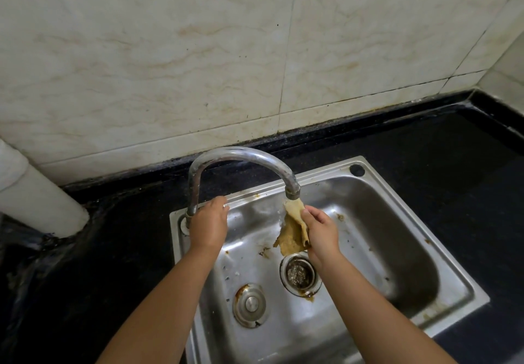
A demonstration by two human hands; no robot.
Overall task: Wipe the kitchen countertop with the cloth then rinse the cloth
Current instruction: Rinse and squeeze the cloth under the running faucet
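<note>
I am holding the cloth (292, 231) up in my right hand (321, 231), thumb and fingers pinching it along its right edge, so that its top corner is touching the mouth of the faucet (293, 190) and the rest is hanging down toward the drain (300, 273). The cloth's long axis is running from about twelve o'clock at the spout to six o'clock over the drain, and it is lying just to the nine o'clock side of my right hand, between my two hands but far closer to the right one. My left hand (208, 224) is reaching out at about nine o'clock from the cloth, well apart from it, with fingers curling down over the base of the faucet at the back left corner of the sink (397, 250); I cannot tell whether they are closing on a tap handle there, because the hand itself is hiding it. I think a thin stream may be wetting the cloth's left edge, though the glint is too faint to be sure. By my reckoning the rinse is only starting, so what matters next is keeping the cloth directly below the spout while the left hand is working the water. The dark countertop (453, 165) is lying all around the sink.
</note>
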